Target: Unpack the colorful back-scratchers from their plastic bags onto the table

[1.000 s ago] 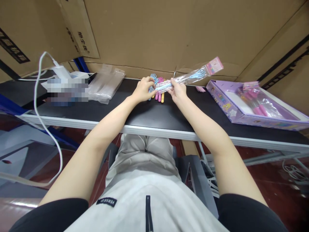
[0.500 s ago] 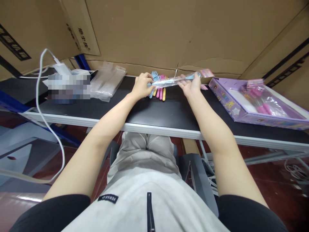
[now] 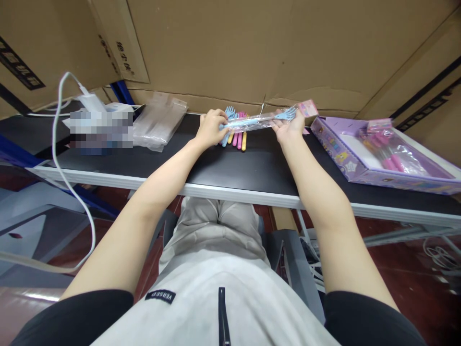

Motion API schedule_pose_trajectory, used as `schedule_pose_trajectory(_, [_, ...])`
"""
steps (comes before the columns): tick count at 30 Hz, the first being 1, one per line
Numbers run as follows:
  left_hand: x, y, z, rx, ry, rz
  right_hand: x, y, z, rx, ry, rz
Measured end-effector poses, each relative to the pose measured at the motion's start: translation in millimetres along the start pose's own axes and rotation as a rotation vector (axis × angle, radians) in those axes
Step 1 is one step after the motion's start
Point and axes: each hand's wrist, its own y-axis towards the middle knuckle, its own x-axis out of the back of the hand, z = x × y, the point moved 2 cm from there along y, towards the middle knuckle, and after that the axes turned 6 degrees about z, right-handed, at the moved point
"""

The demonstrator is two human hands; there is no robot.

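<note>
A light-blue back scratcher [image 3: 285,115] lies inside a long clear plastic bag [image 3: 265,126] with a pink header card, stretched between my hands above the table. My left hand [image 3: 212,129] is closed on its handle end at the left. At the other end, my right hand [image 3: 292,127] holds the bag near the claw-shaped head, with the fingers partly behind the plastic. Under and behind the bag, several loose back scratchers [image 3: 239,140] in blue, pink and yellow lie side by side, handles toward me. My left fingers partly cover the nearest blue one.
To the right stands a purple display box [image 3: 355,168] with bagged pink back scratchers [image 3: 392,151] in it. A stack of clear bags [image 3: 158,122] lies left, beside a white charger [image 3: 91,103] with a cable. Cardboard walls [image 3: 230,53] close off the black table [image 3: 248,170] behind.
My right hand has shifted slightly right and turned more palm-up, so the blue claw head now shows more fully in the bag. My left hand has hardly moved.
</note>
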Motion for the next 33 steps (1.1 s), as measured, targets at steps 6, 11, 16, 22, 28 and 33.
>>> schedule_pose_trajectory(6, [4, 1, 5, 0.036, 0.011, -0.112, 6, 6, 17, 0.034, -0.005, -0.048])
schedule_pose_trajectory(11, [12, 0, 12, 0.1, 0.017, -0.255, 22, 13, 41, 0.133, 0.082, -0.13])
schedule_pose_trajectory(16, [25, -3, 13, 0.195, -0.016, -0.339, 39, 9, 58, 0.237, 0.271, -0.291])
schedule_pose_trajectory(22, [36, -6, 23, 0.203, 0.026, -0.432, 40, 8, 58, 0.273, 0.231, -0.323])
schedule_pose_trajectory(28, [37, -5, 38, 0.248, 0.03, -0.418, 33, 2, 56, 0.233, 0.21, -0.292])
schedule_pose_trajectory(33, [33, -5, 37, 0.296, -0.015, -0.319, 33, 6, 53, 0.229, 0.129, -0.254])
